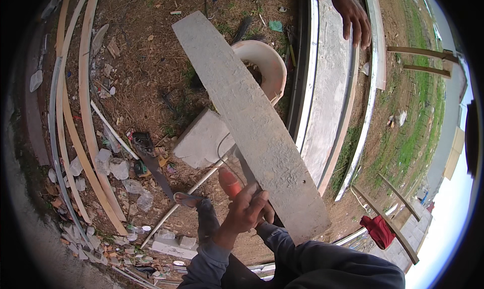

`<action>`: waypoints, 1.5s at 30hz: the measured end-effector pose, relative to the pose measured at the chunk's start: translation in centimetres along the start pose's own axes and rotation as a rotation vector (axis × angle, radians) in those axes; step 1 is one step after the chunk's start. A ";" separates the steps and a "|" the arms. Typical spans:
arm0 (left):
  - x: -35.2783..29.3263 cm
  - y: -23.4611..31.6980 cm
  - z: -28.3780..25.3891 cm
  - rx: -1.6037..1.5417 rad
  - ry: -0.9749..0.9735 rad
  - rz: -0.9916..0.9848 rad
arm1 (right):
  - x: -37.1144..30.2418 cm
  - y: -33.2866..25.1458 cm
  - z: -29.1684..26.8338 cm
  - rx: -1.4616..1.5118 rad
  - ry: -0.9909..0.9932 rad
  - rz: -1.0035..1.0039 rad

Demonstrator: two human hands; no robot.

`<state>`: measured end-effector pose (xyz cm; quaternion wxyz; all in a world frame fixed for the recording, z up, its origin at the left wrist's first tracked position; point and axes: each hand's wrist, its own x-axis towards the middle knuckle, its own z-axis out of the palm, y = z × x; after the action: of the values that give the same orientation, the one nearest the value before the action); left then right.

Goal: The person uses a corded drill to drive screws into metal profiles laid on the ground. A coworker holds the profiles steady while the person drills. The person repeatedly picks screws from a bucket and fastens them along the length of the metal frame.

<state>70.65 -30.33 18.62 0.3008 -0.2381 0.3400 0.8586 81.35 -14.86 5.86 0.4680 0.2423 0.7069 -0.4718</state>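
A long grey board [252, 117], crusted with rough mortar, slants from the upper middle down to my hands. My left hand [244, 208] is closed at the lower end of a red handle [230, 182]. The handle appears to belong to a trowel, with a thin curved shank and a grey blade [244, 165] partly behind the board. Close behind it is my right hand [268, 213], mostly hidden, beside the board's left edge near its lower end; its grip does not show. Another person's hand [353, 19] hangs over planks at the upper right.
A pale round tub [277, 70] and a whitish block [201, 140] sit partly under the board. Long planks [327, 82] run along the right, timber strips [85, 87] along the left. A pale pole [161, 221], rubble and plastic litter the ground. A red cloth [378, 232] hangs on a wooden bar.
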 end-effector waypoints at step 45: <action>-15.1 43.8 6.5 -0.495 -0.077 0.033 | -22.7 -60.2 -10.9 0.154 -0.037 -0.325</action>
<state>50.26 -56.72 51.42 0.2319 -0.2658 0.1115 0.9290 39.51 -29.16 53.88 0.3787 0.1513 0.6896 -0.5984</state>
